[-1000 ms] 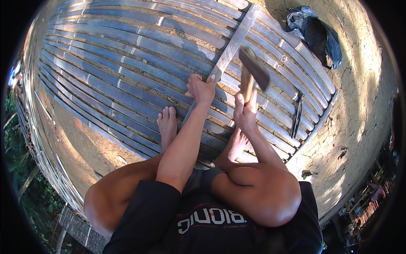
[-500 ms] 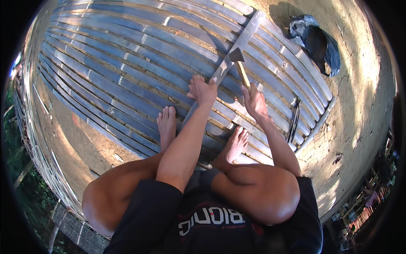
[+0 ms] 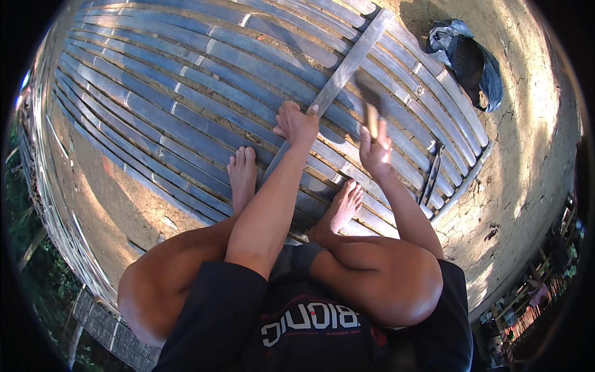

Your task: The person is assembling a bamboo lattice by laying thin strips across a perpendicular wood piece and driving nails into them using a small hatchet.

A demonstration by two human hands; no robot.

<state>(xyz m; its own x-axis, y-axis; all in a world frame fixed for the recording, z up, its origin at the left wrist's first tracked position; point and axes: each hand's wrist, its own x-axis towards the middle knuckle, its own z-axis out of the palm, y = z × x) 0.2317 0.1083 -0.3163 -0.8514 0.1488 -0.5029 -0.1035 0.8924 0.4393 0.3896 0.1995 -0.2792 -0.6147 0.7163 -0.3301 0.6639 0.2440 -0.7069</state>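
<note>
Near the middle, my left hand is closed on a long flat bamboo strip laid crosswise over the slats. Its thumb lies along the strip; whether it also pinches something small cannot be seen. Just to the right, my right hand is closed round the wooden handle of a hammer. The dark hammer head is smeared by motion and stands above the slats, right of the strip. Under both hands spreads a panel of split bamboo slats with narrow gaps. My bare feet rest on it, either side of the strip's near end.
A dark plastic bag lies on the cracked earth at the far right. A thin black tool or strip rests on the slats at the right. Long thin poles line the left side, and clutter stands at the lower right.
The hammer has swung up off the strip and to the right, with its head turned and blurred. My right hand has shifted slightly; my left hand stays on the strip.
</note>
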